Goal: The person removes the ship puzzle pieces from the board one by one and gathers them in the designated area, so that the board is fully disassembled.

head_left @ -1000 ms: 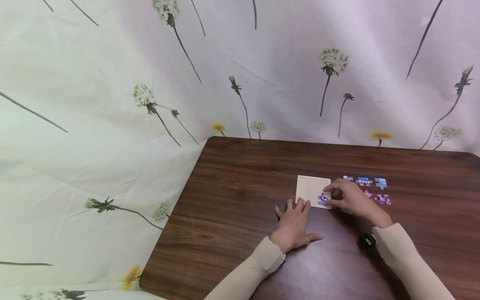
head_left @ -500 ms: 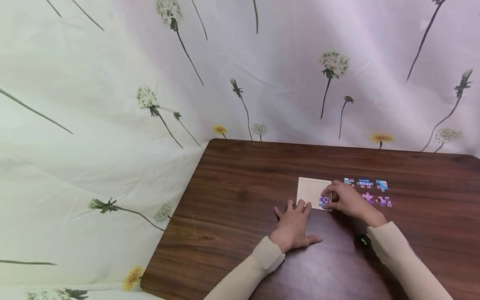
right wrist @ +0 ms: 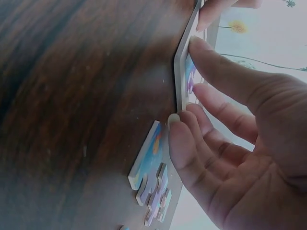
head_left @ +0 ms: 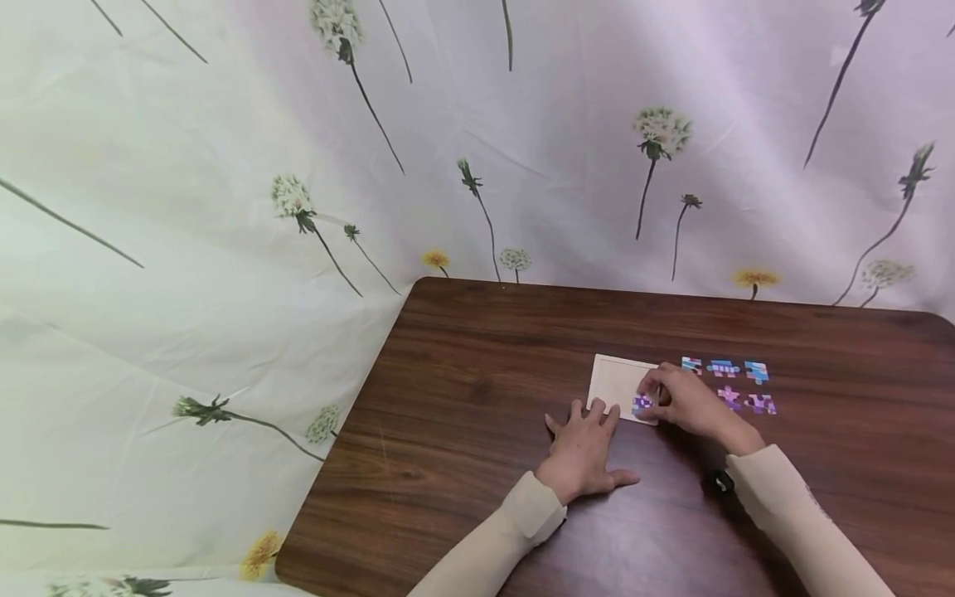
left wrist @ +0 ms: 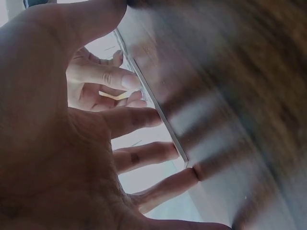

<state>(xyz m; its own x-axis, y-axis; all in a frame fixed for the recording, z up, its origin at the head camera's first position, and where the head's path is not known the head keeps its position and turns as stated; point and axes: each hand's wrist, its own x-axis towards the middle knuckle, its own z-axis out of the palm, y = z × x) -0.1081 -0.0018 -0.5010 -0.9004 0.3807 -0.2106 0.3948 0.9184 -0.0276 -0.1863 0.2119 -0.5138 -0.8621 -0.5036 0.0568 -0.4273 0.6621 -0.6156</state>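
Observation:
A pale square puzzle tray (head_left: 615, 380) lies on the dark wooden table, with one purple and blue jigsaw piece (head_left: 642, 404) in its near right corner. Over that corner, my right hand (head_left: 694, 404) pinches the piece between thumb and index finger. The right wrist view shows the thumb at the tray's rim and the piece (right wrist: 190, 76) just beyond, partly hidden by the fingers. My left hand (head_left: 585, 454) is spread on the table, its fingertips touching the tray's near edge. In the left wrist view those fingers (left wrist: 146, 155) rest along the tray's edge.
Right of the tray lie several loose jigsaw pieces (head_left: 724, 368) in rows. A blue piece (right wrist: 147, 157) lies close under the right hand's fingers. A small black object (head_left: 721, 482) is by the right sleeve. Behind the table (head_left: 462, 348) hangs a flower-printed cloth (head_left: 567, 166).
The right hand's fingers have closed in on the piece in the tray's corner, from more widely parted a second ago. The left hand stays in place. The head view has shifted slightly.

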